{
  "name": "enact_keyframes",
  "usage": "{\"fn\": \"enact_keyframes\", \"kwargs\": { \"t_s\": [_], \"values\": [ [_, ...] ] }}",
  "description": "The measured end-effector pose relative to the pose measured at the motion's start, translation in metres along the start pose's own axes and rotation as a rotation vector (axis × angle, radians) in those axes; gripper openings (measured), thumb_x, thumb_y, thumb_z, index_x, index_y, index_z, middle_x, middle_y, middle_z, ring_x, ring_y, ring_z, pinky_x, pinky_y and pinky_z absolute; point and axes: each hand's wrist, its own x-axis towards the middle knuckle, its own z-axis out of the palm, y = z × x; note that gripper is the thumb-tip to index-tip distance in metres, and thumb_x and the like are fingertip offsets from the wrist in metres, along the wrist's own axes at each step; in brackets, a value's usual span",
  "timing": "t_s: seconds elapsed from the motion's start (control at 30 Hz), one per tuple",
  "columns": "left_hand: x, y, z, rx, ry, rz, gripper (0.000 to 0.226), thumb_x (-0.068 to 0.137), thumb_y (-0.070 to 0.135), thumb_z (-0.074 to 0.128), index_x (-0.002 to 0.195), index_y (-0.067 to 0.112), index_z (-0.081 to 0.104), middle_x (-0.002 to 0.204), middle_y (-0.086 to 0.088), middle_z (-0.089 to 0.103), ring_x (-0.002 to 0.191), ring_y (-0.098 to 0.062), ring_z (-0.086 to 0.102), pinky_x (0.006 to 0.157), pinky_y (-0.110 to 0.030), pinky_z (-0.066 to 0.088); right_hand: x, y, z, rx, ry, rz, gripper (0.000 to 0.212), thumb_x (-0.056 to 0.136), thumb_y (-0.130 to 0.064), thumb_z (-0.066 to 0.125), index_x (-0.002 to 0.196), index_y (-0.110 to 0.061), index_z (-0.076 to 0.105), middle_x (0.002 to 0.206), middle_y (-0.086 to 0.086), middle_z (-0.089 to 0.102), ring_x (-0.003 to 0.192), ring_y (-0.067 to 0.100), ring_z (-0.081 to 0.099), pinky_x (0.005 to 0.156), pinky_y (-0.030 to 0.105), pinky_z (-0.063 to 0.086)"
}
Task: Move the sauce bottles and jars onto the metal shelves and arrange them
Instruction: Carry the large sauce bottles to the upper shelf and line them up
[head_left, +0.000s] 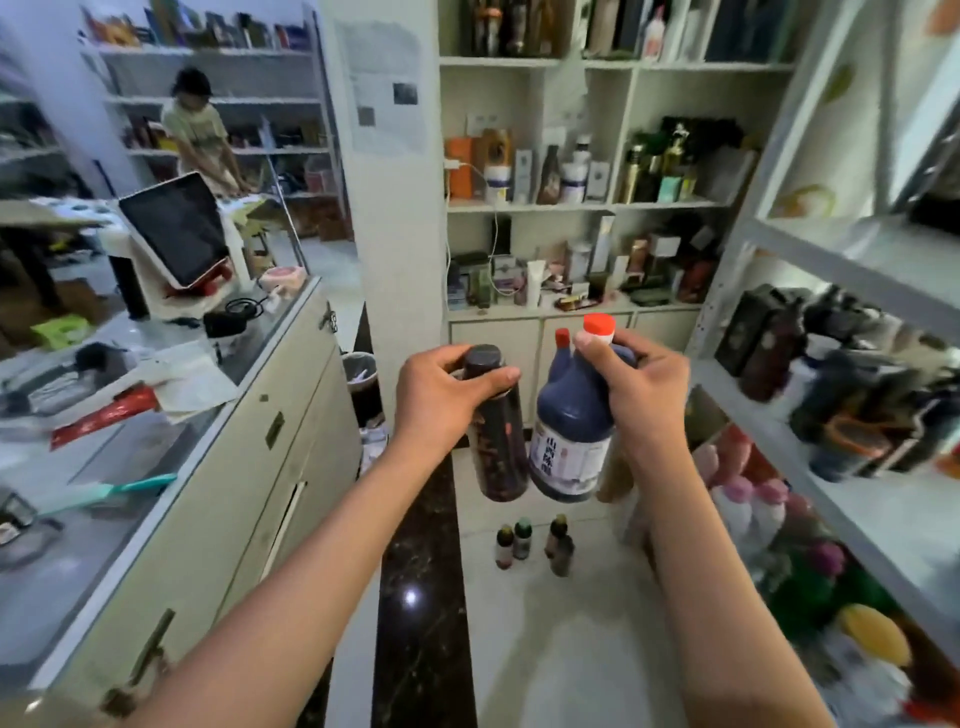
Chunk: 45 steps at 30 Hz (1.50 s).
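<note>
My left hand (441, 397) grips the neck of a dark sauce bottle (496, 452) with a black cap, held in the air. My right hand (636, 389) holds a large dark vinegar jug (569, 441) by its neck; the jug has a red cap and a white label, and a second red cap shows just behind it. Both bottles hang side by side over the floor. Several small bottles (535, 543) stand on the pale floor below them. The metal shelves (810, 410) rise at the right, with dark bottles and boxes on the middle level.
A glass counter (156, 415) with a tilted screen (174, 228) runs along the left. White wall shelves (571, 205) full of goods stand ahead. Another person (200, 135) works at the far left. A bin (361, 384) sits by the pillar. Colourful bottles fill the lower right shelf.
</note>
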Motion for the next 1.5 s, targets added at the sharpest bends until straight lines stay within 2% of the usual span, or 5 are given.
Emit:
{"fn": "enact_keyframes", "kwargs": {
  "t_s": [0.33, 0.53, 0.9, 1.33, 1.5],
  "values": [
    [0.057, 0.034, 0.137, -0.144, -0.144, 0.092, 0.024, 0.071, 0.03, 0.083, 0.09, 0.027, 0.068, 0.088, 0.009, 0.073, 0.083, -0.002, 0.068, 0.073, -0.022, 0.055, 0.055, 0.001, -0.111, -0.042, 0.246, -0.097, 0.01, 0.084, -0.013, 0.077, 0.083, -0.023, 0.078, 0.079, -0.005, 0.077, 0.077, 0.008, 0.069, 0.069, 0.023, 0.054],
    [0.105, 0.035, 0.213, -0.258, -0.262, 0.099, 0.037, 0.061, 0.037, 0.088, 0.089, 0.023, 0.069, 0.09, 0.004, 0.075, 0.086, -0.01, 0.071, 0.078, -0.039, 0.06, 0.096, 0.005, -0.145, -0.141, 0.375, -0.107, 0.011, 0.083, -0.013, 0.077, 0.079, -0.023, 0.077, 0.073, -0.007, 0.075, 0.07, 0.006, 0.068, 0.064, 0.022, 0.053],
    [0.258, 0.076, 0.31, -0.502, -0.447, 0.187, 0.034, 0.066, 0.029, 0.087, 0.094, 0.027, 0.069, 0.091, 0.009, 0.073, 0.085, -0.004, 0.07, 0.073, -0.02, 0.056, 0.246, 0.002, -0.166, -0.326, 0.601, -0.144, 0.017, 0.084, -0.025, 0.076, 0.091, -0.008, 0.077, 0.081, 0.007, 0.075, 0.078, 0.019, 0.072, 0.069, 0.033, 0.06],
    [0.392, 0.12, 0.424, -0.64, -0.665, 0.217, 0.039, 0.06, 0.036, 0.089, 0.09, 0.018, 0.073, 0.086, 0.005, 0.075, 0.081, -0.011, 0.072, 0.077, -0.04, 0.06, 0.386, -0.012, -0.191, -0.46, 0.833, -0.184, 0.008, 0.08, -0.023, 0.08, 0.078, -0.016, 0.079, 0.073, 0.002, 0.074, 0.073, 0.012, 0.07, 0.079, 0.047, 0.059],
    [0.412, 0.131, 0.457, -0.678, -0.707, 0.197, 0.037, 0.06, 0.036, 0.089, 0.09, 0.022, 0.072, 0.088, 0.005, 0.075, 0.085, -0.015, 0.072, 0.083, -0.043, 0.058, 0.413, -0.007, -0.216, -0.471, 0.89, -0.162, 0.017, 0.077, -0.028, 0.08, 0.078, -0.011, 0.078, 0.078, 0.014, 0.072, 0.073, 0.014, 0.069, 0.079, 0.048, 0.058]
  ]
}}
